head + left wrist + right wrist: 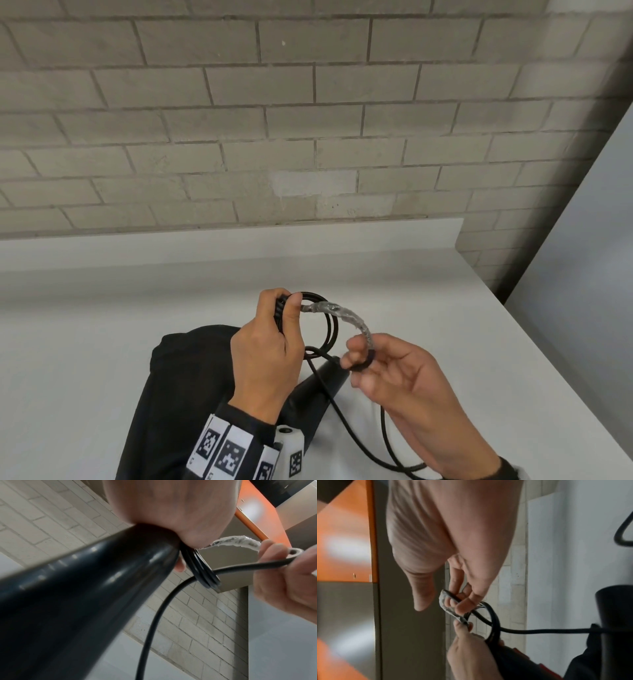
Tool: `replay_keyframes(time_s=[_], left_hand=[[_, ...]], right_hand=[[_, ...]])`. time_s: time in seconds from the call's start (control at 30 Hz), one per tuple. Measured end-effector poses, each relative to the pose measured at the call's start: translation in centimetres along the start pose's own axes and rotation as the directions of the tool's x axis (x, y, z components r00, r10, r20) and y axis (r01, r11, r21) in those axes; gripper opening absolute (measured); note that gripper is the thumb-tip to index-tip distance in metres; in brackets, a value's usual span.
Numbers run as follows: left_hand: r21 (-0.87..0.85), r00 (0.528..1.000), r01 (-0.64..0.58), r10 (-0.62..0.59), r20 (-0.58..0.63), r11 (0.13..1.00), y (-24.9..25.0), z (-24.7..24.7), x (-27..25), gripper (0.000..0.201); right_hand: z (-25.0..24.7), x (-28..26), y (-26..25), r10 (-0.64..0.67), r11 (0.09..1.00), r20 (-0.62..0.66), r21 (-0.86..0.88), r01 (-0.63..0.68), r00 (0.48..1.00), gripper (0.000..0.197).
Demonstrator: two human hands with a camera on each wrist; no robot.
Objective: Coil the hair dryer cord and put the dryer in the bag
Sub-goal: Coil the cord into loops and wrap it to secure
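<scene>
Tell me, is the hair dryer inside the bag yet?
Not yet. The hair dryer lies outside, on top of the black bag, while both hands are on its cord.

both hands raised, left hand (265, 346) fisted, right hand (394, 373) pinching.

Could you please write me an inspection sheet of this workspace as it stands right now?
Surface: white table, bag lying on it.
Job's things: black hair dryer over the black bag, not inside it.
Clutter: nothing seen.
Grippers: left hand grips the coiled loops; right hand pinches the cord.
Cables: black cord partly coiled, one stretch wrapped in clear plastic, slack trailing toward the person.
Surroundings: brick wall behind; orange panel.
</scene>
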State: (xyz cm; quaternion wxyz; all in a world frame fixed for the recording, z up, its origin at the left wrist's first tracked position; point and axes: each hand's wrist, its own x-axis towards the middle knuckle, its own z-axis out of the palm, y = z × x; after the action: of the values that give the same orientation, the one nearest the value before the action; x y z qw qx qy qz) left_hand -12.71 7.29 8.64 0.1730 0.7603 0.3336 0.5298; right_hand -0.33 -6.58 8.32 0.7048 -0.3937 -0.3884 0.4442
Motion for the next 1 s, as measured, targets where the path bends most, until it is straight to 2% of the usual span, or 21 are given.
replay_keyframes(time_s=[0.07, 0.17, 0.27, 0.33, 0.37, 0.43, 0.5, 0.53, 0.6, 0.63, 0.67, 0.7, 0.77, 0.83, 0.9, 0.93, 1.0], left_hand=[[-0.014, 1.0, 0.004, -0.004, 0.001, 1.0, 0.0, 0.0, 0.0, 0.049], [-0.023, 1.0, -0.009, 0.01, 0.023, 1.0, 0.2, 0.2, -0.4, 0.047], [-0.017, 0.999, -0.024, 0.025, 0.03, 1.0, 0.2, 0.2, -0.5, 0.043], [-0.003, 1.0, -0.015, 0.015, 0.02, 1.0, 0.0, 0.2, -0.4, 0.043], [-0.001, 1.0, -0.005, 0.005, 0.018, 1.0, -0.1, 0.2, -0.3, 0.043], [-0.01, 1.0, 0.017, -0.017, 0.018, 1.0, -0.4, 0.3, -0.3, 0.042], [-0.02, 0.999, 0.026, -0.026, 0.024, 0.999, -0.6, 0.4, -0.3, 0.041], [-0.019, 0.999, 0.027, -0.026, 0.027, 0.999, -0.7, 0.5, -0.3, 0.041], [-0.004, 0.999, 0.033, -0.033, 0.027, 0.999, -0.8, 0.4, -0.2, 0.044], [-0.003, 0.999, 0.046, -0.045, 0.029, 0.999, -0.9, 0.3, -0.1, 0.046], [-0.004, 0.998, 0.059, -0.059, 0.03, 0.998, -1.1, 0.3, 0.1, 0.047], [-0.005, 0.997, 0.069, -0.069, 0.03, 0.998, -1.3, 0.3, 0.2, 0.048], [-0.006, 0.996, 0.077, -0.077, 0.036, 0.997, -1.5, 0.3, 0.3, 0.05], [0.002, 0.996, 0.076, -0.076, 0.04, 0.997, -1.5, 0.3, 0.3, 0.051], [0.002, 0.996, 0.077, -0.077, 0.043, 0.997, -1.4, 0.3, 0.2, 0.053], [-0.004, 0.996, 0.081, -0.08, 0.046, 0.997, -1.4, 0.3, 0.2, 0.054], [-0.013, 0.994, 0.098, -0.098, 0.041, 0.995, -1.6, 0.4, 0.2, 0.051]], right_hand=[[0.0, 0.0, 1.0, -0.111, 0.967, -0.05, -0.236, 0.097, 0.993, 0.029], [0.7, 0.2, 2.2, -0.237, 0.798, -0.043, -0.579, 0.169, 0.971, 0.036], [1.2, 0.5, 3.1, -0.367, 0.664, -0.023, -0.707, 0.245, 0.93, 0.023], [1.2, 0.5, 3.3, -0.403, 0.625, -0.012, -0.734, 0.266, 0.915, 0.017], [1.4, 0.4, 3.1, -0.383, 0.648, -0.043, -0.725, 0.235, 0.923, 0.016], [1.4, 0.3, 2.4, -0.31, 0.763, -0.157, -0.63, 0.147, 0.938, 0.017], [0.8, 0.3, 1.5, -0.252, 0.904, -0.278, -0.41, 0.123, 0.927, 0.007], [0.3, 0.1, 1.1, -0.208, 0.961, -0.302, -0.238, 0.138, 0.93, 0.01], [-0.7, -0.4, 0.3, -0.085, 0.987, -0.27, 0.106, 0.118, 0.959, 0.036], [-1.3, -0.7, -0.2, -0.029, 0.981, -0.264, 0.177, 0.078, 0.964, 0.046], [-2.1, -1.1, -0.6, 0.023, 0.985, -0.267, 0.169, 0.023, 0.964, 0.056], [-2.9, -1.5, -1.0, 0.065, 0.994, -0.27, 0.101, -0.039, 0.961, 0.064], [-4.4, -2.4, -2.2, 0.098, 0.977, -0.309, -0.152, -0.151, 0.946, 0.07], [-5.8, -3.1, -3.3, 0.087, 0.884, -0.316, -0.413, -0.219, 0.945, 0.053], [-6.9, -3.5, -3.8, 0.051, 0.811, -0.326, -0.539, -0.23, 0.944, 0.02], [-7.4, -3.6, -3.5, 0.015, 0.791, -0.345, -0.57, -0.223, 0.938, 0.017], [-8.0, -3.6, -2.0, -0.084, 0.754, -0.396, -0.625, -0.202, 0.914, 0.03]])
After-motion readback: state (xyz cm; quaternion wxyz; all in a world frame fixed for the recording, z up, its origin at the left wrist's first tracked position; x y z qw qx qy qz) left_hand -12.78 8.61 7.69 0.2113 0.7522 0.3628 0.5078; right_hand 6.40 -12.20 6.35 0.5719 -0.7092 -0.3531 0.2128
